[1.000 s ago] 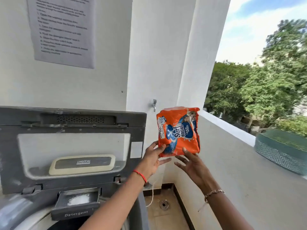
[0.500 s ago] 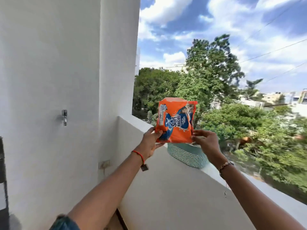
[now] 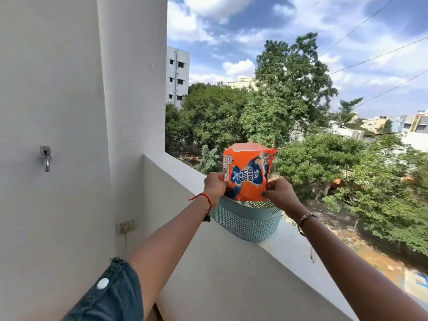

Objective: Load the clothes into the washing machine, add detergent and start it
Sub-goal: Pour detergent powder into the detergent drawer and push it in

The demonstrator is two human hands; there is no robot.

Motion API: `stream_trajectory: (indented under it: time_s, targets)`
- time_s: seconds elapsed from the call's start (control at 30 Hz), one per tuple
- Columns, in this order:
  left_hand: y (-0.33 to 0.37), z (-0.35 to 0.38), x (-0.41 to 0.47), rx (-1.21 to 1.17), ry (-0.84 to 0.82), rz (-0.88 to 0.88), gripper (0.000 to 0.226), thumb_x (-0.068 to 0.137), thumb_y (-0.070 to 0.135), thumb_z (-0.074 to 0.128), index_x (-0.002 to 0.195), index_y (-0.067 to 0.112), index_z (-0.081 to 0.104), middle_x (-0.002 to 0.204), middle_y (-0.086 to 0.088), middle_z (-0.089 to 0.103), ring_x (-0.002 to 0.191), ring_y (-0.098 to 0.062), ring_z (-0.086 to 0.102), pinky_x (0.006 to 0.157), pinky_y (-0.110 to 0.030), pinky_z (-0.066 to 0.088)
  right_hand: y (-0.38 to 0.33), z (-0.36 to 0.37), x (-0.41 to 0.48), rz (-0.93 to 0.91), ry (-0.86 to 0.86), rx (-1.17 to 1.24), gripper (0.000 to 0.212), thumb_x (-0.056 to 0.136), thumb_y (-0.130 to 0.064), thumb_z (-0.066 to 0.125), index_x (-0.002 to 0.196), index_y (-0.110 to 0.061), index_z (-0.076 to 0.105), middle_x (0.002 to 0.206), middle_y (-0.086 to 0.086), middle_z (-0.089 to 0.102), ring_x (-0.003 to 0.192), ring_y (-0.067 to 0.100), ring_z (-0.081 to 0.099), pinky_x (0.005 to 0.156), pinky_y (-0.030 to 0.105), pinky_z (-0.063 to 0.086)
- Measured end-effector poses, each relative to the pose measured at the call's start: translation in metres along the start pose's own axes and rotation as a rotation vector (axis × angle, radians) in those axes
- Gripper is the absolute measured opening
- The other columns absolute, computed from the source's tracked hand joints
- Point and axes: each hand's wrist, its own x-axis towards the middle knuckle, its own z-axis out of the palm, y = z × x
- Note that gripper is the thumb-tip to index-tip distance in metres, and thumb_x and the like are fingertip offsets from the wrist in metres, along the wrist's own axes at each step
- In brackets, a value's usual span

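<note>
Both hands are gripping an orange detergent packet (image 3: 247, 172) by its lower corners and holding it upright above the mouth of a pale teal mesh basket (image 3: 245, 224), which is sitting on the white balcony ledge (image 3: 291, 244). The left hand (image 3: 214, 185) is curling round the packet's lower left edge, with its fingertips disappearing behind the packet. The right hand (image 3: 278, 193) is pinching the lower right edge between its thumb and bent fingers. The packet's bottom is dipping level with the basket's rim, and it is hard to tell whether the two are touching. The hands and packet are covering most of the basket's inside, so its contents are not showing. The packet's top edge is looking ragged, but whether it is open is unclear.
</note>
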Motion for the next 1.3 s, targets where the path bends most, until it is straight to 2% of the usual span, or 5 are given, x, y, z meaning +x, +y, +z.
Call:
stream_trajectory:
  time_s: [0.27,0.43,0.57,1.07,1.3]
  targets:
    - [-0.001,-0.016,0.007,0.125,0.008,-0.01,0.043,0.086,0.006,0.064,0.055,0.013,0.034,0.064,-0.001,0.03,0.066,-0.015,0.032,0.06,-0.027,0.028,-0.015,0.021,0.009,0.01,0.236,0.032,0.033,0.078,0.009,0.057,0.052,-0.007,0.044,0.055,0.01,0.042,0.052,0.017,0.034,0.035,0.027,0.024]
    - [-0.009,-0.064,-0.024,-0.053,0.083,0.017,0.038,0.087,0.004,0.062,0.123,-0.004,0.055,0.124,-0.017,0.057,0.118,-0.025,0.051,0.096,-0.031,0.045,-0.055,0.037,-0.018,-0.121,0.435,0.079,0.042,0.077,0.014,0.05,0.119,0.012,0.052,0.109,0.026,0.062,0.092,0.032,0.055,0.08,0.038,0.052]
    - [-0.03,-0.127,-0.077,-0.201,0.174,0.038,0.039,0.088,0.006,0.061,0.125,-0.001,0.054,0.125,-0.014,0.058,0.113,-0.021,0.055,0.099,-0.031,0.045,-0.104,0.078,-0.057,-0.318,0.46,0.19,0.039,0.076,0.014,0.051,0.113,0.008,0.058,0.109,0.023,0.063,0.096,0.028,0.056,0.081,0.022,0.045]
    - [-0.199,-0.478,-0.395,-0.389,0.399,-0.569,0.023,0.096,0.027,0.05,0.092,0.007,0.061,0.072,-0.005,0.072,0.076,-0.023,0.064,0.071,-0.034,0.05,-0.286,0.329,-0.347,-0.549,-0.208,0.513,0.022,0.082,0.007,0.053,0.09,-0.008,0.067,0.085,0.005,0.067,0.076,0.017,0.063,0.069,0.013,0.051]
    - [-0.271,-0.566,-0.48,-0.754,0.632,-0.857,0.067,0.097,0.032,0.046,0.14,-0.013,0.022,0.138,-0.031,0.039,0.133,-0.043,0.033,0.106,-0.056,0.029,-0.286,0.437,-0.459,-0.248,-0.616,0.552,0.02,0.081,0.001,0.056,0.075,-0.015,0.067,0.066,0.005,0.066,0.06,0.016,0.061,0.063,0.044,0.055]
